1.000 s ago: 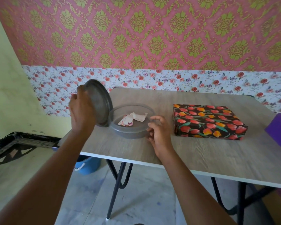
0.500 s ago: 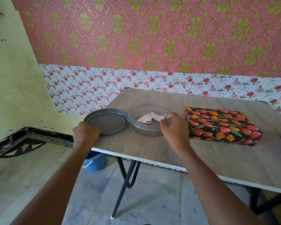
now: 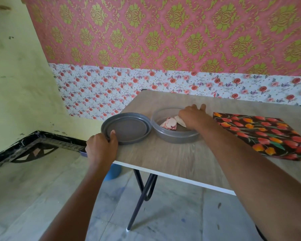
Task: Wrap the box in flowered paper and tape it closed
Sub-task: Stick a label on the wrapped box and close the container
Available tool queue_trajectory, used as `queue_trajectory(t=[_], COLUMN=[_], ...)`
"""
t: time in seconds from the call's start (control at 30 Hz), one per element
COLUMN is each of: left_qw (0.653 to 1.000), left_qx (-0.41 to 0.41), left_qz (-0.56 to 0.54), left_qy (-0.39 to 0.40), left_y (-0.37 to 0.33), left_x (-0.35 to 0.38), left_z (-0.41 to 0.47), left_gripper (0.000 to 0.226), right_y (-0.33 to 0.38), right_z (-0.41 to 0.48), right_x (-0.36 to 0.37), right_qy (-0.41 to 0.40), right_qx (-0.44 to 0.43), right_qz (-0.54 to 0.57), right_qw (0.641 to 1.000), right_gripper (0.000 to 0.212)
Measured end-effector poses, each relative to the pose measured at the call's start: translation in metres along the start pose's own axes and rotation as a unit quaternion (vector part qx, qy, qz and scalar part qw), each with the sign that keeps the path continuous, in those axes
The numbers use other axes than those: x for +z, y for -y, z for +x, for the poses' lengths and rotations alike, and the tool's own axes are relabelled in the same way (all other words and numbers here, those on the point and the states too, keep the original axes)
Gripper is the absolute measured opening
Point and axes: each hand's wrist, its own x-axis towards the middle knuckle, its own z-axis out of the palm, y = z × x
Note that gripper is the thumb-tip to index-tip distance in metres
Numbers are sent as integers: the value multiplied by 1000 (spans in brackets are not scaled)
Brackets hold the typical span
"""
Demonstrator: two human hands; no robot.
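Note:
A flat box (image 3: 261, 134) wrapped in dark paper with red and orange tulips lies on the right of the wooden table (image 3: 172, 159). A round grey container (image 3: 174, 135) stands left of it, with small folded paper pieces (image 3: 169, 123) inside. Its grey lid (image 3: 127, 127) lies flat on the table's left corner. My left hand (image 3: 101, 147) grips the lid's near rim. My right hand (image 3: 194, 117) reaches into the container, fingers down on a whitish paper piece; whether it grips the piece is hidden.
The table's near edge runs diagonally, with black metal legs (image 3: 142, 190) beneath. A blue bucket (image 3: 114, 171) sits on the floor under the left corner. Flowered wallpaper (image 3: 163, 80) covers the wall right behind the table.
My left hand has laid the lid flat on the table from upright. My right hand has moved from the container's near rim into the container, onto the paper pieces.

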Motion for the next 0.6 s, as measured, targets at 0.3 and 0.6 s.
queue_trajectory(t=[0.3,0.6], left_qw=[998,999], left_qx=[30,27], left_qz=[-16,7], left_qy=[-49,-44], left_y=[16,18], left_x=[15,18], left_z=[1,3], left_gripper=[51,55], right_y=[-3,7], right_z=[4,5], right_x=[-5,-7], right_qy=[30,-5], right_qx=[-38,-41], right_qz=[0,-9], right_qw=[999,999], right_gripper=[36,27])
